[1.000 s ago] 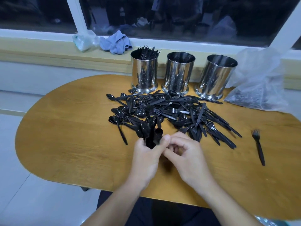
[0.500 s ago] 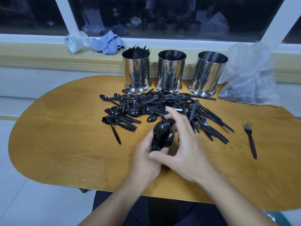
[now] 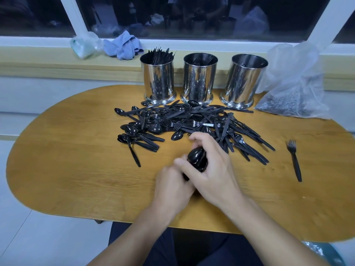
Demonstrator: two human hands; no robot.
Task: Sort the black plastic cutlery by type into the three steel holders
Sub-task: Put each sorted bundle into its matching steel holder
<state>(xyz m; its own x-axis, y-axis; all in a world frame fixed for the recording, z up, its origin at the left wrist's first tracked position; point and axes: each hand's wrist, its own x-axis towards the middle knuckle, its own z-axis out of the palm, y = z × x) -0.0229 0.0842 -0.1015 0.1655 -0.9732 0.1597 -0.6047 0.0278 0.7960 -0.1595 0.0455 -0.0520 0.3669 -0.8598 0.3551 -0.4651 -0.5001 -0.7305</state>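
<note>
Both hands gripped one bunch of spoons [image 3: 197,159] above the wooden surface [image 3: 67,169], near its front middle. Left hand [image 3: 173,187] fingers curled round the handles from below, blurred, so exact grip unclear. Right hand [image 3: 215,169] wrapped over the bowls. Loose cutlery pile [image 3: 192,121] lay just behind the hands. Three steel holders stood behind it: left holder [image 3: 158,79] full of knives or forks, middle holder [image 3: 198,79], right holder [image 3: 243,81]. Single fork [image 3: 294,160] lay apart at right.
</note>
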